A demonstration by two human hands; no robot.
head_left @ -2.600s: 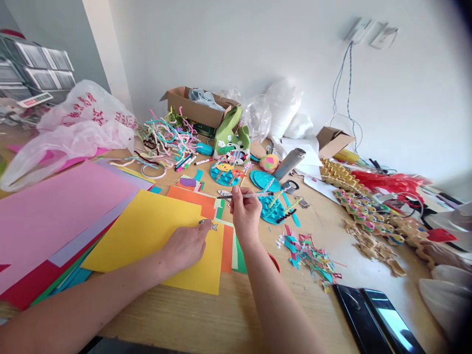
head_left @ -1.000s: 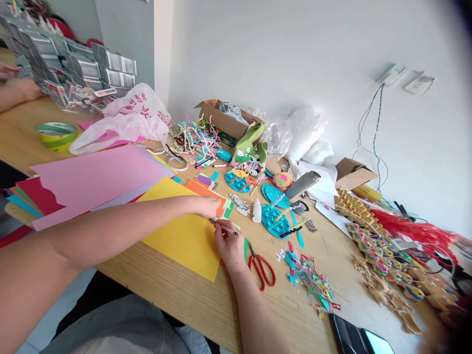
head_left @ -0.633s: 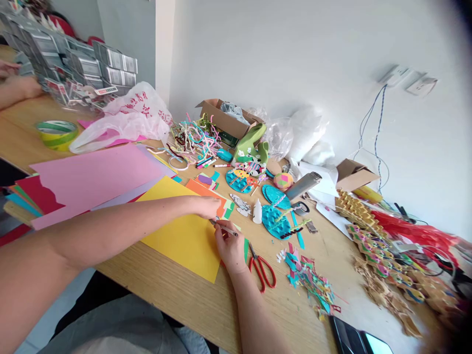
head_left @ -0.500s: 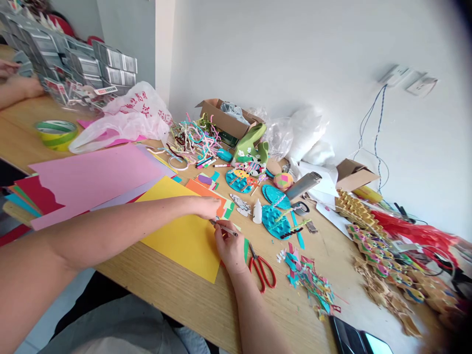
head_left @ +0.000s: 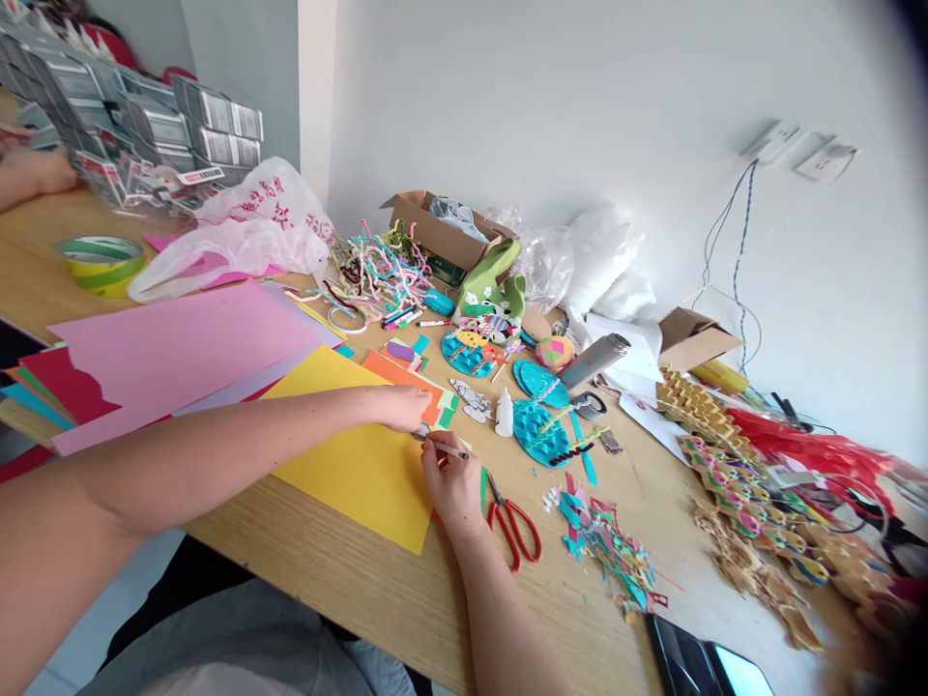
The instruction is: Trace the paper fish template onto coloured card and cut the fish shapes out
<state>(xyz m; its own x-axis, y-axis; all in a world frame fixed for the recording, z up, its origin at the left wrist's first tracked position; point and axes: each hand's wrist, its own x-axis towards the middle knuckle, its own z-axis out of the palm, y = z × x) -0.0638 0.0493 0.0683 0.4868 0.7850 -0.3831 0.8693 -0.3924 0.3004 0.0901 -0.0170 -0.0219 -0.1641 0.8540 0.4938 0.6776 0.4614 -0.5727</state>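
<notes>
My right hand (head_left: 450,488) is closed around a slim grey pen (head_left: 453,449), its tip pointing left at the upper part of a yellow sheet (head_left: 348,474). Just above, my left hand (head_left: 404,408) rests at the top edge of that sheet; its fingers are mostly turned away and hidden. Orange paper (head_left: 397,371) and small green pieces (head_left: 445,416) lie beyond the left hand. Red-handled scissors (head_left: 516,527) are to the right of my right wrist. Past the hands are a white glue bottle (head_left: 505,414) and a grey fish-shaped cutout (head_left: 471,399).
Pink paper (head_left: 174,343) covers the left, near green-yellow tape (head_left: 102,266). Paper scraps (head_left: 609,546) and a phone (head_left: 681,648) lie right. Pipe cleaners (head_left: 377,271), a blue egg-carton piece (head_left: 540,433) and a metal flask (head_left: 595,361) stand behind. Another person's hand (head_left: 40,174) is far left.
The view has shifted slightly, with things appearing a little further left. Both hands keep nearly the same place on the paper, and the pen stays in my right hand.
</notes>
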